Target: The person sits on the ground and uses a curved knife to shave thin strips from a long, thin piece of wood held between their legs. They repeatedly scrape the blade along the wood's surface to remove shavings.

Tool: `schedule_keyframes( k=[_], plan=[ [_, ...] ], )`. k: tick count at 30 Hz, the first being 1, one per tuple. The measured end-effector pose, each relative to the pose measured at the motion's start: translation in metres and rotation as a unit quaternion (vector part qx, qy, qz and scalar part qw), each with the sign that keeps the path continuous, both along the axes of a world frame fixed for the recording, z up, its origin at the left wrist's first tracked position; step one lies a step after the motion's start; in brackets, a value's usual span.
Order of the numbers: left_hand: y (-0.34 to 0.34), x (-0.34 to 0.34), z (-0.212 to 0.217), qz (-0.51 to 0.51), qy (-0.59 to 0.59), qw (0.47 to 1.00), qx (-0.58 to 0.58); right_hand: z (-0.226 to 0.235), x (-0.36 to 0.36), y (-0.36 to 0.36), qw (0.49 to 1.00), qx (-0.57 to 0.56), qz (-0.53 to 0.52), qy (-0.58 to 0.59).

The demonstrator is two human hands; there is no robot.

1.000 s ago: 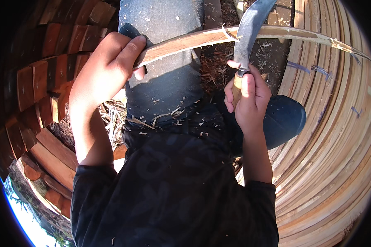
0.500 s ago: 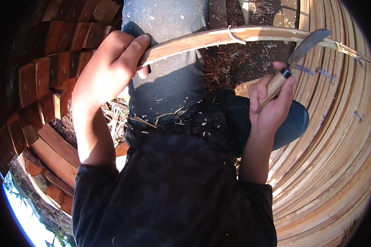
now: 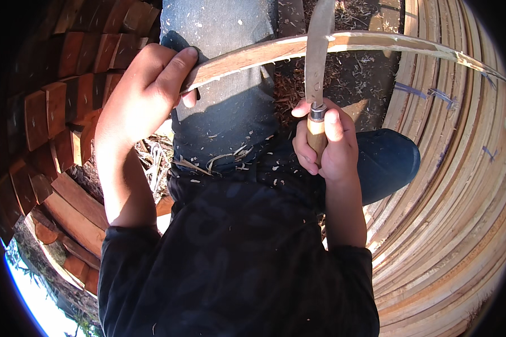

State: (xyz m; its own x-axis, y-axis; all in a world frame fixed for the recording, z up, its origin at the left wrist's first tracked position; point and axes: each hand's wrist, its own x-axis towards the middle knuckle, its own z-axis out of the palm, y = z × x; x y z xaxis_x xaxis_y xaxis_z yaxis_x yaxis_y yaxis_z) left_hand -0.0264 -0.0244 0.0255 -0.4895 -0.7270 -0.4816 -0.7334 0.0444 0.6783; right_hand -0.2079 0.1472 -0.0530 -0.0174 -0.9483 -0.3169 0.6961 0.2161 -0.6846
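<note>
My left hand [image 3: 152, 92] is closed on the near end of a long, thin wooden strip [image 3: 247, 58]. The strip runs over my jeans-clad leg and off to the right, its edges rough with small splinters and its far end pale. My right hand [image 3: 331, 137] grips a knife [image 3: 318, 62] by its light wooden handle, thumb near the dark collar. The broad, curved blade points away from me and crosses the strip around its middle. Whether the edge bites into the wood I cannot tell.
Stacked reddish wood blocks [image 3: 36, 121] rise on my left. Long pale wooden slats [image 3: 433, 185] are piled along my right, some tied or marked in purple. Wood shavings [image 3: 289, 90] litter the ground ahead, and curls lie on my lap [image 3: 225, 160].
My right hand has brought the knife leftward along the strip, and the blade has turned more upright. The curled shaving on the strip no longer shows. My left hand has barely shifted.
</note>
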Motion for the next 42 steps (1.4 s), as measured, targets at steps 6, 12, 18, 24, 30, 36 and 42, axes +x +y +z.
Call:
schedule_keyframes(
  k=[6, 12, 18, 24, 30, 36, 42],
  plan=[
    [0.001, -0.004, 0.002, -0.011, -0.001, 1.0, -0.011, 0.004, -0.008, -0.004, 0.934, 0.044, -0.296, 0.195],
    [-0.001, 0.001, 0.001, 0.0, -0.021, 1.0, 0.015, 0.004, -0.002, -0.001, 0.959, 0.059, -0.099, 0.259],
    [0.002, -0.003, 0.0, 0.008, -0.003, 0.999, -0.031, -0.004, -0.006, -0.003, 0.963, 0.025, -0.146, 0.223],
    [-0.002, 0.001, -0.001, -0.001, -0.021, 1.0, 0.0, -0.004, -0.017, -0.009, 0.952, -0.007, -0.294, 0.078],
    [-0.002, 0.004, -0.002, 0.021, -0.002, 1.0, 0.021, 0.002, -0.01, -0.009, 0.958, 0.023, -0.094, 0.269],
    [0.0, -0.003, 0.004, 0.004, -0.008, 1.0, 0.014, -0.006, -0.002, 0.003, 0.961, 0.003, -0.02, 0.275],
    [0.002, 0.006, -0.011, 0.02, 0.037, 0.998, -0.051, -0.007, -0.003, -0.006, 0.951, 0.056, -0.228, 0.201]
  ],
)
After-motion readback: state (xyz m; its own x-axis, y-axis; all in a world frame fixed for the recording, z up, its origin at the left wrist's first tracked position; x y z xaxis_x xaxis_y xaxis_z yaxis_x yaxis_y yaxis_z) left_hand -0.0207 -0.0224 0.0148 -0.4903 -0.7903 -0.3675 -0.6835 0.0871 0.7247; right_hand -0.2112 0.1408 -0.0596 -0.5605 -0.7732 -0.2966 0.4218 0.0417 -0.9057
